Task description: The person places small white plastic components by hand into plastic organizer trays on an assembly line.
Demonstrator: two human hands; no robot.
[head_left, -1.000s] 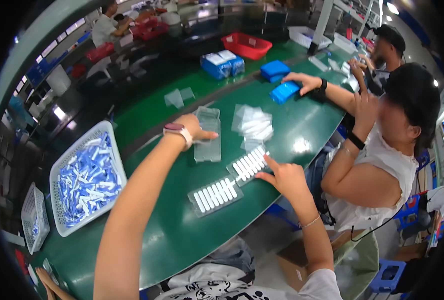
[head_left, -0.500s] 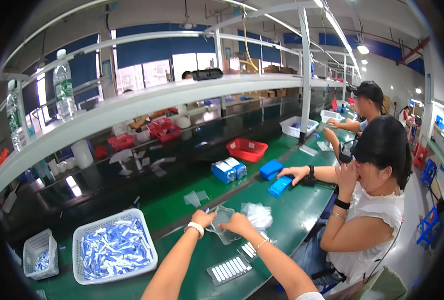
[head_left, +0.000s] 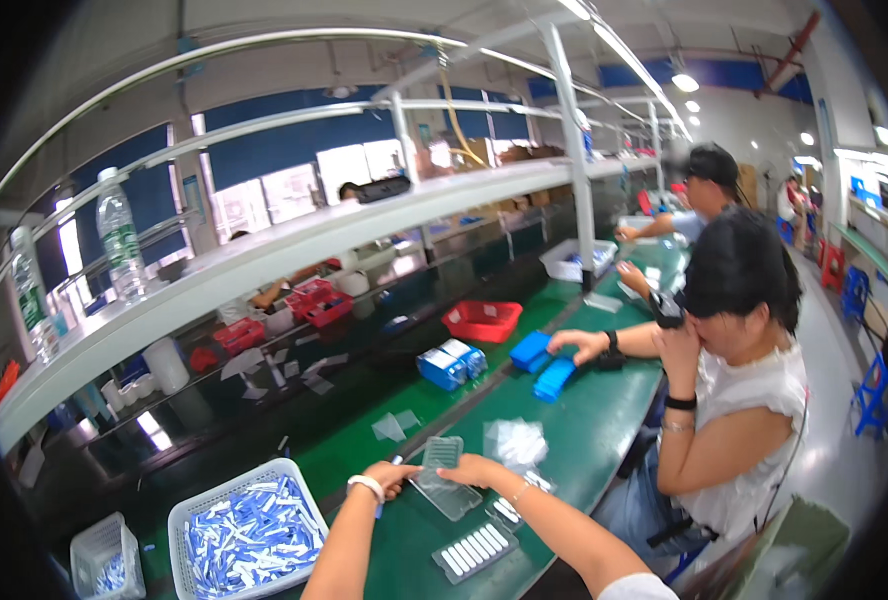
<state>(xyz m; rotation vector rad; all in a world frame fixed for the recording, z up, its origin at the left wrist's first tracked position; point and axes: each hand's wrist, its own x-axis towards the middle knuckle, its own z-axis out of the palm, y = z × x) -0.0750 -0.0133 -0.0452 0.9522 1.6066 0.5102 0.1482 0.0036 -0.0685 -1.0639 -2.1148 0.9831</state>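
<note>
A clear ridged plastic tray [head_left: 451,500] lies on the green work surface between my hands. My right hand [head_left: 476,471] pinches its upper part from the right. At its left edge, my left hand [head_left: 392,479] is closed around small blue-and-white sticks [head_left: 379,509], whose ends poke out at the fingers; how many is hidden. Just nearer to me sits a tray filled with a row of white sticks [head_left: 475,552]. A second filled tray [head_left: 507,511] is partly covered by my right forearm. Beyond my right hand is a pile of clear plastic pieces [head_left: 516,440].
A white basket [head_left: 177,545] heaped with blue-and-white sticks stands at the left, beside a smaller basket [head_left: 82,550]. Blue packs [head_left: 451,364] and a red basket [head_left: 482,320] lie farther off. At the right, a co-worker's hand [head_left: 582,346] rests by blue packs. A shelf [head_left: 294,240] runs overhead.
The whole view has shifted as the head turned. The clear tray, tilted up before, now lies flatter with its ridges showing. My left hand has moved down along its left side.
</note>
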